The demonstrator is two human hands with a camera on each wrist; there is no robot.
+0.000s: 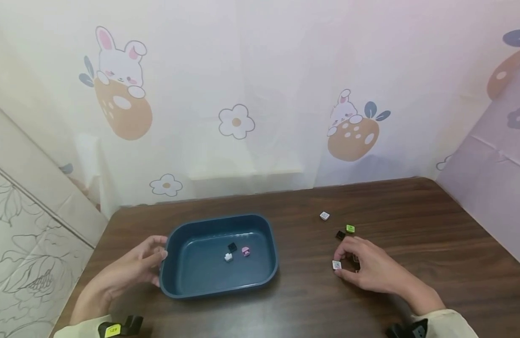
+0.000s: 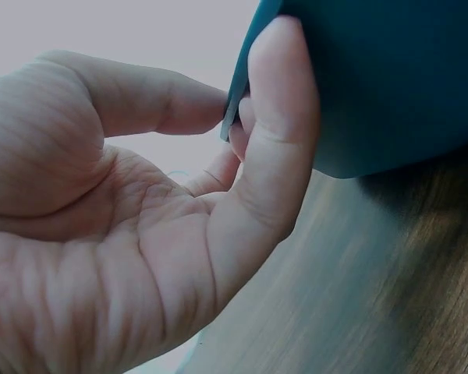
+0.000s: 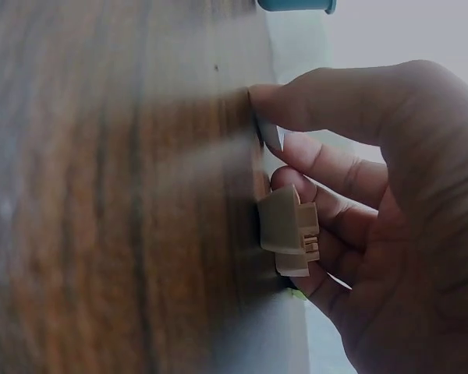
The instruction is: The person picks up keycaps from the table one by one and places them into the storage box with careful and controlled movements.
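Observation:
My left hand (image 1: 135,267) grips the left rim of a dark blue plastic tray (image 1: 217,292), its thumb and fingers on either side of the wall. Three small toy pieces lie inside: a black piece (image 1: 232,247), a white piece (image 1: 228,257) and a pink piece (image 1: 245,251). At the right, my right hand (image 1: 371,267) pinches a small white square block (image 1: 337,265) between thumb and index finger, low at the tabletop. In the right wrist view, a beige block (image 3: 282,226) sits by the other fingers, mostly covered by the hand in the head view.
Beyond the right hand lie a black block (image 1: 340,235), a green block (image 1: 350,228) and another white block (image 1: 325,216). The brown wooden table (image 1: 302,234) ends at a printed curtain (image 1: 277,117) behind.

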